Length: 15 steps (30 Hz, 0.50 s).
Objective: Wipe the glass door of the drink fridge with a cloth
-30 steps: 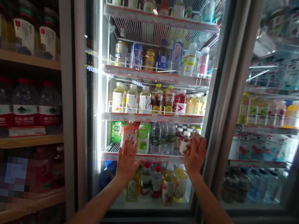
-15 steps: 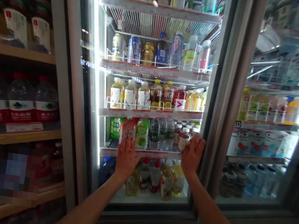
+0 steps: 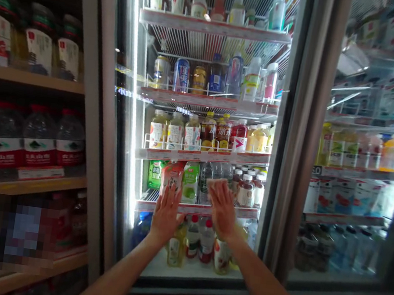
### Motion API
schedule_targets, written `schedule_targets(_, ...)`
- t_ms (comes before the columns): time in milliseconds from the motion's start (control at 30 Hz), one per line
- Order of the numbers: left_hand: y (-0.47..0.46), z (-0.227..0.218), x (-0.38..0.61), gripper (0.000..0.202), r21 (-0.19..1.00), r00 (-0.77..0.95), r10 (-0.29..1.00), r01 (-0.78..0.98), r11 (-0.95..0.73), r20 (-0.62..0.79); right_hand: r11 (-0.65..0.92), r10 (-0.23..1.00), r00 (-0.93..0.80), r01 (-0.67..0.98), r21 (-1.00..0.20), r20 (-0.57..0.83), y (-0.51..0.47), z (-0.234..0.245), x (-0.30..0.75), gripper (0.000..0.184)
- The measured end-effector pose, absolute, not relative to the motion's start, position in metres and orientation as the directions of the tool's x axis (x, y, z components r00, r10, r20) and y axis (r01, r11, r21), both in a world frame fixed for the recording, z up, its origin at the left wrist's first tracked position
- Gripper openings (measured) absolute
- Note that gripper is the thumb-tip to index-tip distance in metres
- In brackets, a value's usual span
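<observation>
My left hand (image 3: 166, 211) lies flat and open on the glass door (image 3: 200, 119) of a lit drinks fridge, over a red-and-white carton (image 3: 172, 175). My right hand (image 3: 223, 211) presses on the same glass just to its right, fingers together pointing up. A pale patch that looks like a cloth (image 3: 216, 185) sits under its fingertips. Behind the glass, bottles (image 3: 245, 190) stand in rows on wire shelves.
A metal door frame (image 3: 298, 132) separates this door from a second glass door (image 3: 365, 140) on the right. Wooden shelves (image 3: 21, 185) on the left carry large water bottles (image 3: 38, 138) and jars (image 3: 36, 44).
My right hand has slid left along the glass from the door's right edge to the middle. The left hand has stayed in place.
</observation>
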<state>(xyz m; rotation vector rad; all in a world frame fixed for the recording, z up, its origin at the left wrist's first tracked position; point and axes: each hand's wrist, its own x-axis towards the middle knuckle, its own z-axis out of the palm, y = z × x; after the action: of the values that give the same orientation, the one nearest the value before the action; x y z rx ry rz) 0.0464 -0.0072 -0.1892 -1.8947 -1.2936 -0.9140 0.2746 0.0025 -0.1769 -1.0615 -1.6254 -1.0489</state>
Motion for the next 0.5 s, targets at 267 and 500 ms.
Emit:
schedule_targets(267,-0.003,-0.180,0.018,0.062,-0.096,0.208,0.484,0.965,-0.245,0.850,0.207,0.140,-0.061,0.978,0.032,0.988,0.004,-0.149,0.267,0.058)
schedule_targets(500,-0.002,-0.179,0.008,0.058,-0.155,0.261,0.472,0.955,-0.251,0.842,0.354,0.233,-0.585,0.795,0.492,0.777,0.006,-0.138,0.235,0.060)
